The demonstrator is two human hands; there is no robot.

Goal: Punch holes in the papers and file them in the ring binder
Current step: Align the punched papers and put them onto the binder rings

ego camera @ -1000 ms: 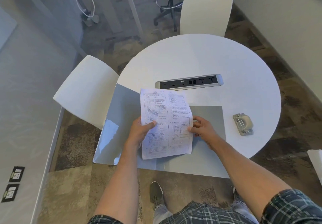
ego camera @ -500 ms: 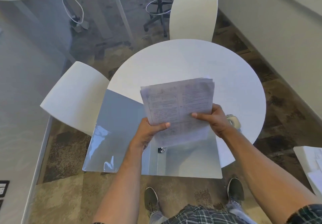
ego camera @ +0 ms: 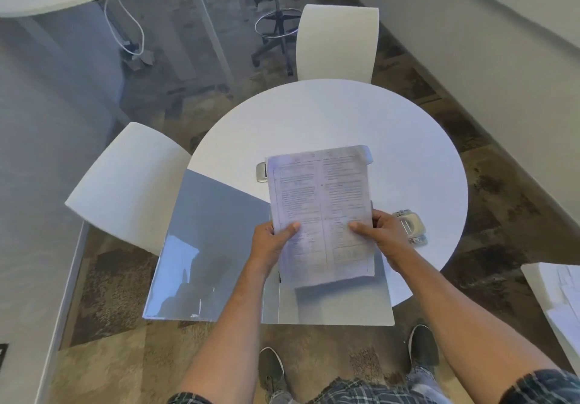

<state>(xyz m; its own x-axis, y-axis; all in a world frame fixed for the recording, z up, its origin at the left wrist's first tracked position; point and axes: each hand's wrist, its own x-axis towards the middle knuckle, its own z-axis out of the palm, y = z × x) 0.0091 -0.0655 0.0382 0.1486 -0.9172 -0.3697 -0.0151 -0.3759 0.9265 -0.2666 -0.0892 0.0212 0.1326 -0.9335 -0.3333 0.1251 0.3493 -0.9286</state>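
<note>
Two hands (ego camera: 329,240) gripping papers (ego camera: 323,212) over round white table (ego camera: 408,140), two white chairs (ego camera: 337,42) alongside.

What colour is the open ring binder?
Light grey ring binder, glossy inside cover; head view.

We observe both hands, left hand (ego camera: 272,243) and right hand (ego camera: 383,234), gripping the papers (ego camera: 323,212) above the open ring binder (ego camera: 219,246); hole punch (ego camera: 409,226) just beyond the right hand.

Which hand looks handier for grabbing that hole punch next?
Probably the right hand: the hole punch lies just beside it on the table. The left hand grips the papers' far side.
</note>
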